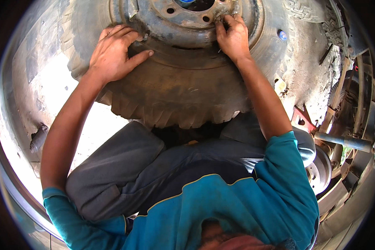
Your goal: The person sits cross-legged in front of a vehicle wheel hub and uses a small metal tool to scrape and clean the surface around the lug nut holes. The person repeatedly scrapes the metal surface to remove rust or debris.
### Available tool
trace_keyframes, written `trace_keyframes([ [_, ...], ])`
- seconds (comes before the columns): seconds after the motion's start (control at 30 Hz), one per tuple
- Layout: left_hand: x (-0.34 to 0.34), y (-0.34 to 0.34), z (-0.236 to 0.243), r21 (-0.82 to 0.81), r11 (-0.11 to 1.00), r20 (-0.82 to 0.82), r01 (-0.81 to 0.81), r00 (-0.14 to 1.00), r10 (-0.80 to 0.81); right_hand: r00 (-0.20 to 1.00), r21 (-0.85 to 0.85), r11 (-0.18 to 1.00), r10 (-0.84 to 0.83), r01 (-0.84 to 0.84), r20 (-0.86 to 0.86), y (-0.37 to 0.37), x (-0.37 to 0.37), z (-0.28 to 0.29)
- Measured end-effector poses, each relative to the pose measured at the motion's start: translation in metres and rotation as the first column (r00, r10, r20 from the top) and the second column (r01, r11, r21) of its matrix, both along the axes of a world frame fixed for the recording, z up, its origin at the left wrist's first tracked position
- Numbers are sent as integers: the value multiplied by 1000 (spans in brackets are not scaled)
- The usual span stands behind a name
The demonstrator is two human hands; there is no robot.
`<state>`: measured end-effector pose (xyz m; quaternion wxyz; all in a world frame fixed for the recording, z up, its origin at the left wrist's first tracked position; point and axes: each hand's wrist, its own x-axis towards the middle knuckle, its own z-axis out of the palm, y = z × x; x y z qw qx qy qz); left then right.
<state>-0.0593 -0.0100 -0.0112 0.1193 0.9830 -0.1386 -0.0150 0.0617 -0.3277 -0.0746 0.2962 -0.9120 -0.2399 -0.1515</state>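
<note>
A large treaded tire (179,91) on a worn steel rim (166,25) with bolt holes fills the upper middle, in front of my bent legs. My left hand (114,54) rests on the tire and rim's edge at left, thumb apart and fingers bent over it, near a small metal piece (145,36). My right hand (233,37) is closed at the rim's right side, pinching something thin and dark that I cannot make out. A small blue object (187,1) shows in the rim's centre opening.
Pale, dirty ground (41,79) surrounds the tire. At the right lie a red metal part (302,121), a bar with a grey cylinder (350,141), a round hub (318,171) and assorted vehicle parts (358,91). A small blue round item (282,35) is right of the rim.
</note>
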Motion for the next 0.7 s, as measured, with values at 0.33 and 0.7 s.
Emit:
trace_keyframes([
  [0.33, -1, -1, -3, 2, 1000, 15, -7, 1000, 7, 999, 56, 998, 26, -27, 33, 2, 0, 1],
  [0.7, 2, -3, 0, 24, 1000, 10, -21, 1000, 20, 1000, 29, 1000, -10, 11, -22, 4, 2, 3],
])
